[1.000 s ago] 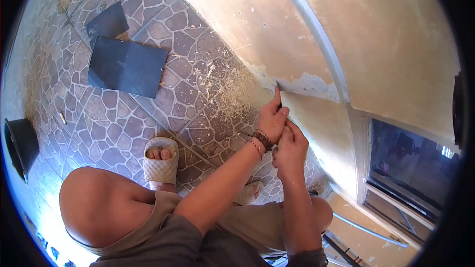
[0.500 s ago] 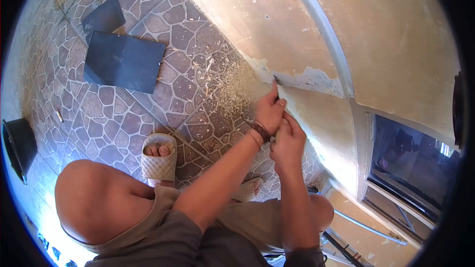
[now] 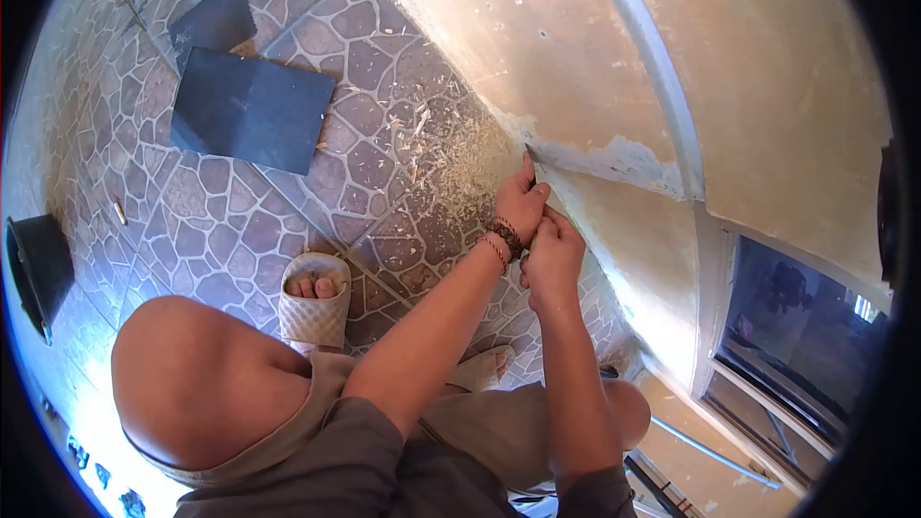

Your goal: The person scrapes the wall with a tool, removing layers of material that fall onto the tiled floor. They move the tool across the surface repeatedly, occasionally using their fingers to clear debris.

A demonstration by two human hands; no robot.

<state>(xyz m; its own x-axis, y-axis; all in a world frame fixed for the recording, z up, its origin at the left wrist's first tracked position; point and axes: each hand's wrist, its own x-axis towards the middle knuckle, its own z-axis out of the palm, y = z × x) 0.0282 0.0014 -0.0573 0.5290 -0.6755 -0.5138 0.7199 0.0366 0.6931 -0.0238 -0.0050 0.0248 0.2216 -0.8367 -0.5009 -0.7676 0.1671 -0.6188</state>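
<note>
A narrow dark-bladed hand tool (image 3: 530,153) rests its tip against the bare, flaked strip of wall (image 3: 614,161). My left hand (image 3: 521,203), with bracelets at the wrist, is closed on it, the index finger stretched along toward the tip. Just behind, my right hand (image 3: 554,264) is closed round the tool's rear end, touching the left hand. Most of the tool is hidden by my fingers, so its exact kind does not show. Pale chips and shavings (image 3: 460,168) lie on the floor beside the wall, left of my hands.
Two dark flat sheets (image 3: 254,110) lie on the stone-patterned floor. A black bucket (image 3: 43,264) stands at the far left, with a small cylindrical object (image 3: 120,212) near it. My sandalled foot (image 3: 315,302) is below the shavings. A framed window (image 3: 791,326) is at the right.
The tool tip and both hands have shifted slightly left along the bare strip. My view has moved a little, so the floor and wall appear shifted.
</note>
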